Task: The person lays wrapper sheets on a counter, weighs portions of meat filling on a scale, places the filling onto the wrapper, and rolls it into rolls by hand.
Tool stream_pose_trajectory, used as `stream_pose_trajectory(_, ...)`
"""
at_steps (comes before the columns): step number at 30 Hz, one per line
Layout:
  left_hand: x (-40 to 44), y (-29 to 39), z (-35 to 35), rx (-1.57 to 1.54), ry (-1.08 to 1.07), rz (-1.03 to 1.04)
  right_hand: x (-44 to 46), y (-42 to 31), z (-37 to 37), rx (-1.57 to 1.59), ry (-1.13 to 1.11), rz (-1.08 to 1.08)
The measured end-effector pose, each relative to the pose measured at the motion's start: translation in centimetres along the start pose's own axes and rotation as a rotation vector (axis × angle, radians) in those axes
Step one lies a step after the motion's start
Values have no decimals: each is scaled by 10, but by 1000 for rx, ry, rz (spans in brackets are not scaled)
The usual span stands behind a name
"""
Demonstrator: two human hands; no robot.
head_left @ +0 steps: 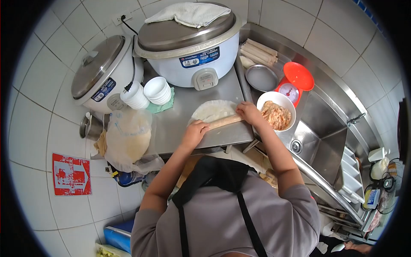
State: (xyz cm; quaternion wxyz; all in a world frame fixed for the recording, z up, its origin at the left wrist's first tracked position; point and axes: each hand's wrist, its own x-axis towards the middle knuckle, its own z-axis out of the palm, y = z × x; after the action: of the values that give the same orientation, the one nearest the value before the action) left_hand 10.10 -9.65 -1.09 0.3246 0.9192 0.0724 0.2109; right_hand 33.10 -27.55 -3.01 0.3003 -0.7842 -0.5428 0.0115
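Note:
A long, thin spring roll (224, 121) lies across the front of the steel table, partly rolled in a thin round wrapper (213, 110). The wrapper's loose part lies flat behind it. Closed over the roll's left end is my left hand (197, 132). My right hand (249, 112) grips the other end, its fingers curled down on it. Just right of that hand stands a white bowl (292, 112) of pinkish minced filling (276, 115). More round wrappers (128, 132) sit in a clear plastic bag at the table's left.
Behind my hands stand a large rice cooker (188, 47) and stacked white cups (157, 91). Finished rolls (259, 52), a round metal pan (261, 78) and a red scale (298, 77) are at the right, beside the sink (323, 147). Another person's hand (358, 247) shows at lower right.

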Motion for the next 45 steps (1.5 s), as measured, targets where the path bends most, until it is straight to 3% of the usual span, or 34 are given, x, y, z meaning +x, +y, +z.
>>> stream_pose_trajectory(2, 0, -6, 0, -22, 13, 21, -2, -3, -10, -144, -14, 22)
stream_pose_trajectory(5, -2, 2, -3, 7, 12, 8, 1, -14, -12, -349, 141, -7)
stream_pose_trajectory(7, -2, 6, -1, 44, 6, -11, 3, -48, -10, -120, 78, -173)
stream_pose_trajectory(8, -2, 5, 1, 62, 1, -18, 4, -57, -1, 98, -37, -166)
stream_pose_trajectory(9, 0, 5, 3, 80, -3, -23, 4, -70, -1, 95, -153, -114)
stream_pose_trajectory(12, 3, 12, 12, 180, 122, 134, 5, -57, 16, 171, -71, -84)
stream_pose_trajectory(15, 9, 25, 19, 218, 62, 212, 13, -50, 19, 294, -82, -54)
stream_pose_trajectory(17, 11, 18, 24, 134, 61, 136, 17, -43, 20, 365, -119, -17)
stream_pose_trajectory(20, 22, 1, 27, -8, -47, 13, 21, -48, 19, 182, 6, -156)
stream_pose_trajectory(23, 34, -8, 19, -70, -136, -34, 18, -63, 19, 163, -7, -245)
stream_pose_trajectory(24, 35, -8, 17, -77, -158, -34, 17, -63, 19, 184, -54, -172)
stream_pose_trajectory(30, 10, -1, 8, 148, 160, 163, 33, -47, 28, 277, -121, -105)
stream_pose_trajectory(33, -8, -30, 7, 124, 226, 118, 45, -34, 27, 260, -218, -140)
stream_pose_trajectory(36, -12, -30, 5, 95, 236, 106, 53, -1, 6, -355, 101, -17)
stream_pose_trajectory(38, -11, -27, 5, 78, 236, 84, 59, 38, -16, -553, 138, 358)
stream_pose_trajectory(41, -11, -17, 1, 100, 251, 72, 50, 101, -37, -697, 55, 623)
stream_pose_trajectory(45, -20, -15, -1, 140, 320, -6, 47, 108, -49, -612, -17, 670)
